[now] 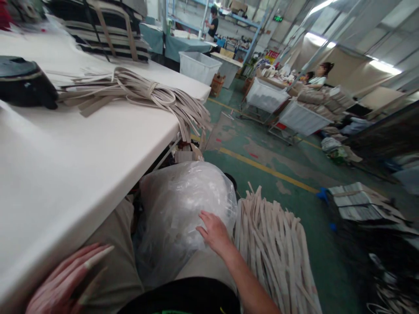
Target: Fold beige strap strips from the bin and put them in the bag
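My right hand [214, 232] is over a large clear plastic bag [196, 187], fingers apart and nothing held in them. Whether its fingertips touch the plastic, I cannot tell. Down at the lower left, my left hand [67, 279] is blurred, its fingers stretched out beside the edge of the white table [108, 144] and above my thigh. No object shows in it. Long beige fabric strips [275, 248] lie in a pile to the right of the bag. Another bundle of beige strips [150, 89], tied round its middle, rests on the table and hangs over its corner.
A black round object [26, 83] and a stack of dark and beige pieces [108, 30] stand on the table. White bins [199, 67] are farther off. At right are tied bundles [363, 203] and a dark heap. Two people work in the background.
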A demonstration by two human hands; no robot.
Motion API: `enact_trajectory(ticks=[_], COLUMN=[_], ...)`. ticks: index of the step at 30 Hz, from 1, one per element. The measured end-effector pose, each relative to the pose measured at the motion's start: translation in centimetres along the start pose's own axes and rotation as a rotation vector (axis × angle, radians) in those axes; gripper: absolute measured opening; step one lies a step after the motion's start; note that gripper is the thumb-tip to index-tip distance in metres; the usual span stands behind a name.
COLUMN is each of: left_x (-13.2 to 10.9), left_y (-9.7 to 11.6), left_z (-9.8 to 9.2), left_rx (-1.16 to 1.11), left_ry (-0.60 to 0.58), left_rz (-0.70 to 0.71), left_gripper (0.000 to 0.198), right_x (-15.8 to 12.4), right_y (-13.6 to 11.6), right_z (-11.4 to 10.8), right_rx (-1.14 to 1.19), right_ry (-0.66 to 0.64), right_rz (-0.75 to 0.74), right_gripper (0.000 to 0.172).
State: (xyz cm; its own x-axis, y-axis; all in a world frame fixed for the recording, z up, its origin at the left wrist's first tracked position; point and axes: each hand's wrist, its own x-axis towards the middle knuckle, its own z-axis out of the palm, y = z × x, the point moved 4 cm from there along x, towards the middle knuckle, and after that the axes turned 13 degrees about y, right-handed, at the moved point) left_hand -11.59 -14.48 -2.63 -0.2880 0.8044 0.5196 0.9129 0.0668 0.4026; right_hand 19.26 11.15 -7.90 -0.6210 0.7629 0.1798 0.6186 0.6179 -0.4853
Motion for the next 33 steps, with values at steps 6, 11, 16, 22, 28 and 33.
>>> enact_trajectory(ticks=[6, 11, 16, 22, 28, 33], left_x=[0.8, 2.4, 2.9, 2.6, 2.4, 3.1], left_y=[0.1, 2.5, 3.7, 2.8, 2.0, 3.0], left_z=[0.4, 0.7, 1.5, -0.3, 0.0, 0.1], left_rx=[0.020, 0.060, 0.071, 0.071, 0.098, 0.176], left_ry=[-0.022, 0.010, -0.008, -0.032, -0.044, -0.109], left_rz=[0.133, 0.233, 0.245, 0.207, 0.244, 0.215], left_gripper=[0.051, 0.042, 0.043, 0.038, 0.039, 0.049], right_x=[-1.1, -3.8, -5.4, -3.5, -3.8, -4.8], right_y=[-1.5, 0.6, 1.5, -1.2, 2.6, 4.2], right_z=[3.2, 5.3, 7.1, 6.5, 5.9, 2.6], right_rx=[-0.046, -0.066, -0.105, -0.303, -0.277, -0.209], right_ry=[-0.223, -0.336, -0.545, -0.531, -0.404, -0.231], right_rz=[0.012, 0.032, -0.131, -0.103, -0.012, 0.073], right_gripper=[0.070, 0.059, 0.068, 0.025, 0.020, 0.018])
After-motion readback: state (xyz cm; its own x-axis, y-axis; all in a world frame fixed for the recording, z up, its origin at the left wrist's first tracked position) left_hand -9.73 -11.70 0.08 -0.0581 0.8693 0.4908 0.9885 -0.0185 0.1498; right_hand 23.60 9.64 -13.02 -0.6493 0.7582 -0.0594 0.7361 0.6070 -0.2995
